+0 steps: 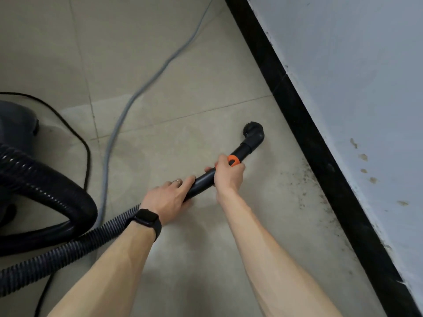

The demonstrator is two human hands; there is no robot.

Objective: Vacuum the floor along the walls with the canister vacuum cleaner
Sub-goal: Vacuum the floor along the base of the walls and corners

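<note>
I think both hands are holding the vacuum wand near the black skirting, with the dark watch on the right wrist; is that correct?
Not quite: the head view shows the dark watch on the left wrist. The left hand and right hand do both hold the vacuum wand near the black skirting.

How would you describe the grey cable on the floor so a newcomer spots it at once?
Start at the black skirting at the top edge. From beside it a cable runs down and left across the pale tiles. It is smooth and light grey, unlike the thin black cord and ribbed black hose to its left.
</note>
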